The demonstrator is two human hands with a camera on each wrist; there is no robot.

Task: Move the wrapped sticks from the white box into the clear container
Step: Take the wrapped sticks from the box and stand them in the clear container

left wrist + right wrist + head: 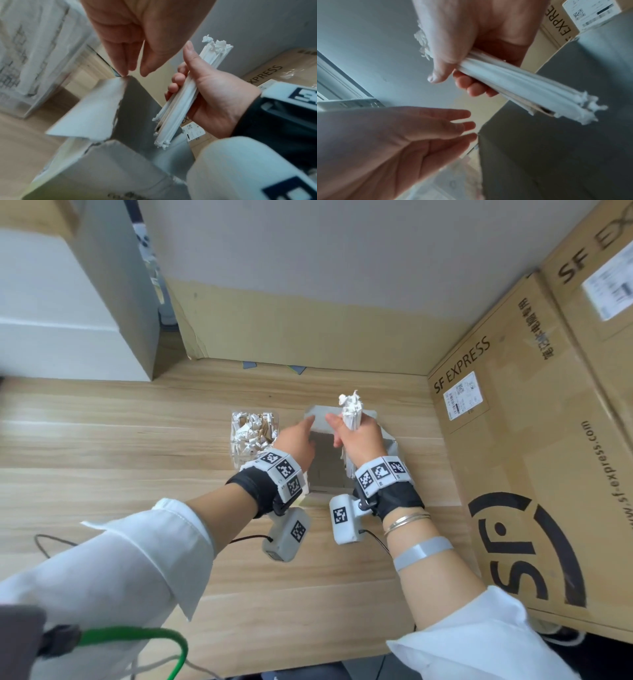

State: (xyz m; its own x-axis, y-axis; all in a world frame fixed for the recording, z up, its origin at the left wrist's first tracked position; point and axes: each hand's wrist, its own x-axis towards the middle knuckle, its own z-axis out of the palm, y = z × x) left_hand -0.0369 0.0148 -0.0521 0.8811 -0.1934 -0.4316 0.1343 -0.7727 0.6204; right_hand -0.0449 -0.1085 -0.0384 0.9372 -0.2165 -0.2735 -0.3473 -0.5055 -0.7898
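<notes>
My right hand [356, 436] grips a bundle of white paper-wrapped sticks [352, 411] upright above the open white box [320, 419]; the bundle [181, 100] [518, 89] is held between thumb and curled fingers. My left hand [301, 436] has straight fingers, and their tips [126, 70] touch the torn flap of the white box [96, 108]. It holds nothing. The clear container [253, 436], left of the box, stands on the wooden table and holds several wrapped sticks. The box's inside [327, 463] looks grey and mostly hidden by my hands.
Big brown SF Express cartons [534, 440] wall off the right side. A cardboard sheet [308, 320] leans at the back and a white block [51, 313] stands at the back left. A green cable [137, 635] lies near the table's front edge.
</notes>
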